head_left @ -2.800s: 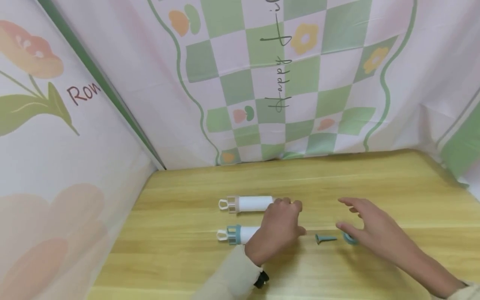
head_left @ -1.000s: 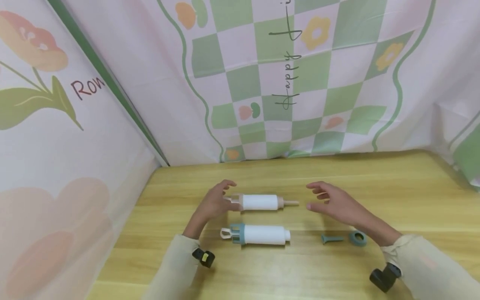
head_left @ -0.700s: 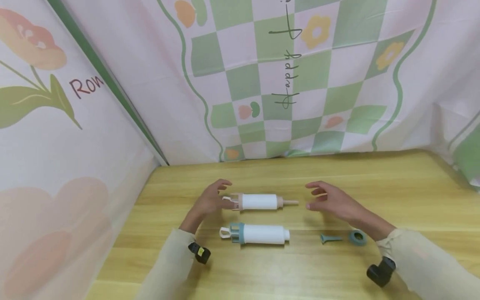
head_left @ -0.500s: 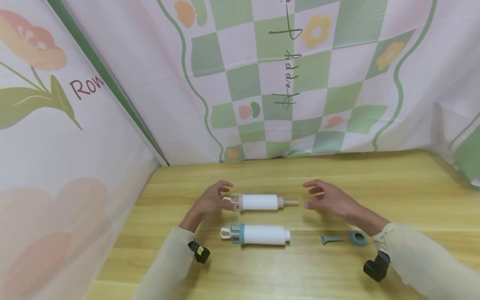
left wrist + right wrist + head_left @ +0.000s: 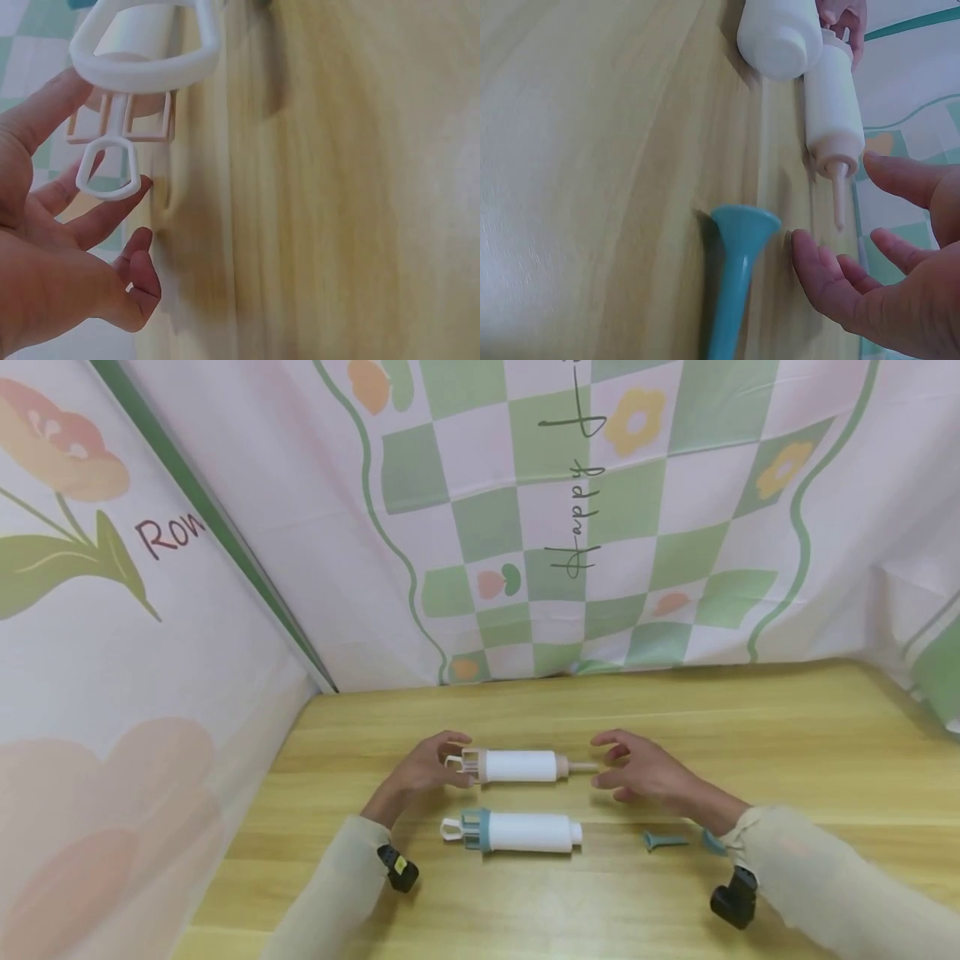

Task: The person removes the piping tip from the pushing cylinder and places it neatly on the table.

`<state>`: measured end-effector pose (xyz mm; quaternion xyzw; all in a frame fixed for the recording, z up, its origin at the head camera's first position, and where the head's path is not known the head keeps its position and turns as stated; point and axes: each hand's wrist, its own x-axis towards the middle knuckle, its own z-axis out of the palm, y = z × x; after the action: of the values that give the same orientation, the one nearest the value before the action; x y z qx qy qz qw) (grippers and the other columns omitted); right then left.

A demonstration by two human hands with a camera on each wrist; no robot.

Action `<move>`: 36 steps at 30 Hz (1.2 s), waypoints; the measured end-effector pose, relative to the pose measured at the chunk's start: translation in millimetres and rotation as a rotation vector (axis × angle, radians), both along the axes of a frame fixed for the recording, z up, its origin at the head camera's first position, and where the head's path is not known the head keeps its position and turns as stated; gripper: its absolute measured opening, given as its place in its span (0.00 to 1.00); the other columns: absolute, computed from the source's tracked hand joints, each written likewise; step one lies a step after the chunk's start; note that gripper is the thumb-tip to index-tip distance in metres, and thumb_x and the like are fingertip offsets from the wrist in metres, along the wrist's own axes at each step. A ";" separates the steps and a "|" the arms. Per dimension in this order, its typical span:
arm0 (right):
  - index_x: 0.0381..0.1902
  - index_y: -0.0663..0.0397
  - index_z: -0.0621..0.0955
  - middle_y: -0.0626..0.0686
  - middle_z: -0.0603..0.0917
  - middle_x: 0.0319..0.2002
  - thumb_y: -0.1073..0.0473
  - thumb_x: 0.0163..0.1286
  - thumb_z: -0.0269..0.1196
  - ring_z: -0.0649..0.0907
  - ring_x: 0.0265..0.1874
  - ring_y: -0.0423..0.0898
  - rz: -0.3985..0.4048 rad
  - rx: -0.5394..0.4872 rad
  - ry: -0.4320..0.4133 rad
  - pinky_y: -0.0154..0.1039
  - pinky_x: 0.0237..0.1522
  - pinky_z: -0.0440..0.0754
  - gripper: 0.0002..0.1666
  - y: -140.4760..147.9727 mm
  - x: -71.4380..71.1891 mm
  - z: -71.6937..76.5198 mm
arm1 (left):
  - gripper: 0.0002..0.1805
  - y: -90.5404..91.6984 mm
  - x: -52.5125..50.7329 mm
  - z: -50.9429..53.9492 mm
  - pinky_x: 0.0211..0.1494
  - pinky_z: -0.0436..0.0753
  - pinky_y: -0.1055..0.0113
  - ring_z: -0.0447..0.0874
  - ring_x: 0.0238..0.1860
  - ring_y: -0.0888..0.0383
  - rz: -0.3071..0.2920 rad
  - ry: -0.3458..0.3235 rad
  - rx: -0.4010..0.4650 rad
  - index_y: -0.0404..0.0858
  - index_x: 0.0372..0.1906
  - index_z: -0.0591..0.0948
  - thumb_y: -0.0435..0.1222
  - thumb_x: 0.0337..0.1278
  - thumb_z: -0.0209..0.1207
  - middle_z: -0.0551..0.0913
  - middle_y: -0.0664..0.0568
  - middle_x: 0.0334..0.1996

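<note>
A white tube with pink ends lies across the table, its thin pink nozzle pointing right. Around its left, caged end my left hand is spread, thumb low and fingers beyond; the thumb looks to be against the pink frame, though contact is hard to tell. My right hand hovers at the nozzle's tip with fingers loosely bent and nothing in them. Nearer me lies a second white tube with a teal cage and a white pull loop.
A teal nozzle piece lies on the wooden table right of the second tube. Beside it a teal ring is partly hidden by my right wrist. Patterned cloth hangs behind the table.
My left hand has gone from over the tubes to the pink tube's left end, uncovering both. My right hand has moved left from near the teal ring to the pink nozzle.
</note>
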<state>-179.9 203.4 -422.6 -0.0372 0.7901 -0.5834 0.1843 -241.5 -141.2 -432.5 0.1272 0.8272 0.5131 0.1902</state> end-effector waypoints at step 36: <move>0.60 0.66 0.79 0.56 0.85 0.46 0.61 0.65 0.69 0.82 0.28 0.48 -0.144 0.001 -0.015 0.35 0.21 0.72 0.27 -33.2 -11.0 -18.9 | 0.28 12.3 1.3 -11.1 0.49 0.82 0.60 0.80 0.47 0.50 -0.014 0.040 0.012 0.32 0.58 0.79 0.26 0.48 0.73 0.82 0.45 0.47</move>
<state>-190.9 170.2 -441.5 0.0245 0.7896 -0.5950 0.1478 -240.2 -128.9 -443.6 0.1446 0.8269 0.5140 0.1764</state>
